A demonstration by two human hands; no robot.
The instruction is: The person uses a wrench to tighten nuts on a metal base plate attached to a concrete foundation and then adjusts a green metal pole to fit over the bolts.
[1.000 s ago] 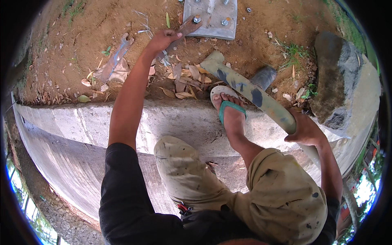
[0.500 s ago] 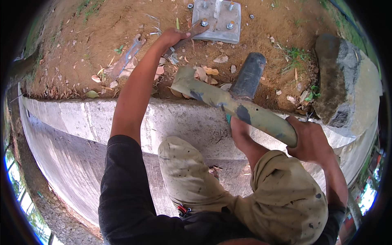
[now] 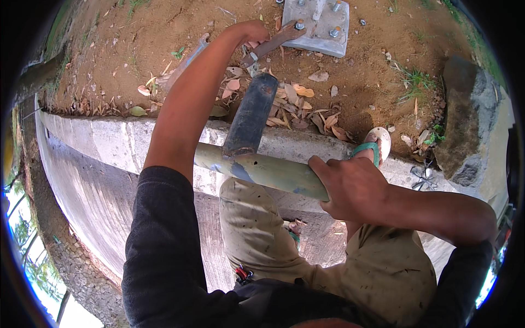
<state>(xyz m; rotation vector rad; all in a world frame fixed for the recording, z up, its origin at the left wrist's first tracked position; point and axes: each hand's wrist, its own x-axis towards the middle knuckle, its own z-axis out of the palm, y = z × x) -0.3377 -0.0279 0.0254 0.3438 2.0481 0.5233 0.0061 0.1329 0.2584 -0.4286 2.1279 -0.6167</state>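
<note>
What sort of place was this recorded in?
Outdoors, probably a work site: bare brown soil with dry leaves, a long pale concrete ledge, and a flat grey metal-looking plate with upright bolts.

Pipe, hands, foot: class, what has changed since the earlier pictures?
The right hand, still gripping the pipe, has swung it left and toward the knees. The sandal has shifted right. The left hand stays by the wrench, which remains on its bolt.
</note>
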